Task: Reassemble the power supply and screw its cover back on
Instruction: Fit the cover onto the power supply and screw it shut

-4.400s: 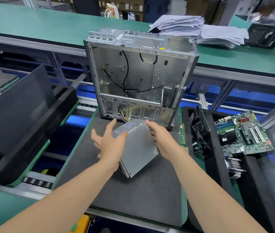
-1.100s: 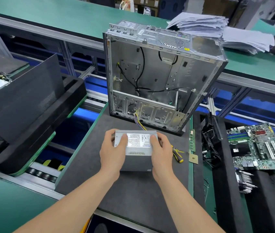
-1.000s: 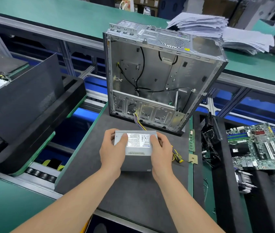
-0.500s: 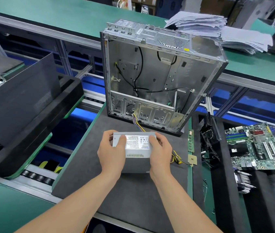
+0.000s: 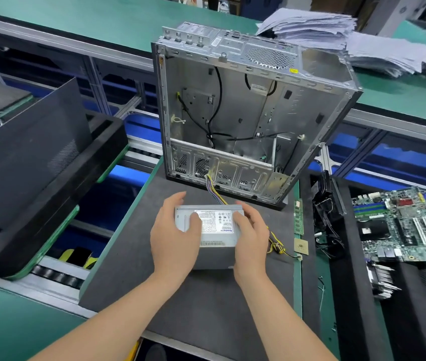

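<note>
- Now holds the supply [image 5: 214, 227] from both ends, left hand [image 5: 174, 238] and right hand [image 5: 252, 235], fingers curled round it.
- Keeps it on the mat [image 5: 206, 303], near the case [image 5: 245, 113], probably to square it.

One wide-angle view, taken from a camera worn on the person's head, looks forward and steeply down along both forearms. The left hand [image 5: 175, 230] and right hand [image 5: 252, 235] hold a power supply [image 5: 214, 227] close below the lens, near the middle of the frame, over a dark mat [image 5: 206, 308] on the counter [image 5: 11, 321]. Just beyond stands an open computer case [image 5: 245, 113], its hollow side facing the camera. Straight edges bow toward the borders — the lens bends them — and a far counter [image 5: 76, 19] crosses the top.
</note>
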The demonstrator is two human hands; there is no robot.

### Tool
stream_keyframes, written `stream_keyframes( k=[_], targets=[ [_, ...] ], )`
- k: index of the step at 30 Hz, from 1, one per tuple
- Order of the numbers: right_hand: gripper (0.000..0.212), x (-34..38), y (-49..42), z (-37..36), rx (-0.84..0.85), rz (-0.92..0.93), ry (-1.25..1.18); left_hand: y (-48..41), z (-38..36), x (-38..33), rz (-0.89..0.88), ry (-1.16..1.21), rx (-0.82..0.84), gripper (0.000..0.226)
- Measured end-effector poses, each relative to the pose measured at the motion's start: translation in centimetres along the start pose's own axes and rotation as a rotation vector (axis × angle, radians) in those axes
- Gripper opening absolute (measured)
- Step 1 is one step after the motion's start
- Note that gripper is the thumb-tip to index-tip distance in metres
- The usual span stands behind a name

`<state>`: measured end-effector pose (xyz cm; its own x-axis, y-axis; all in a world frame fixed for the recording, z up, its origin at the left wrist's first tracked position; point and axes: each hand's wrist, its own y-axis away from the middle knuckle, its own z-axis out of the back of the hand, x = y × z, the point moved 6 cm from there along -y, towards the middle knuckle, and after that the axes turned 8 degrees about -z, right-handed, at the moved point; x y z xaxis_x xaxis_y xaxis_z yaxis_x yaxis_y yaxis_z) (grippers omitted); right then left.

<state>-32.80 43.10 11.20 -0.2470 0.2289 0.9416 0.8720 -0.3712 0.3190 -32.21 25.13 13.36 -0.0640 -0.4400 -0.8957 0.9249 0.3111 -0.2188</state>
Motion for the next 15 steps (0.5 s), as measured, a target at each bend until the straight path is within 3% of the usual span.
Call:
stream_keyframes(
  k=[2, 4, 10, 15],
  targets=[
    [0.045, 0.1, 0.1, 0.2, 0.086, 0.053, -0.028, -0.6, -0.1, -1.6, -0.308, -0.323, 0.083, 0.037],
    [0.053, 0.0, 0.2, 0.6, 0.196, 0.115, -0.026, -1.3, -0.8, -2.6, -0.474, -0.467, 0.186, 0.033],
    [0.08, -0.9, -0.7, 1.8, 0.456, 0.204, 0.239, -2.3, -2.0, -3.8, -0.611, -0.658, 0.335, 0.033],
    [0.064, -0.7, -0.8, 1.2, 0.325, 0.3, 0.284, -2.5, -2.3, -4.4, -0.649, -0.7, 0.324, 0.032]
  ],
)
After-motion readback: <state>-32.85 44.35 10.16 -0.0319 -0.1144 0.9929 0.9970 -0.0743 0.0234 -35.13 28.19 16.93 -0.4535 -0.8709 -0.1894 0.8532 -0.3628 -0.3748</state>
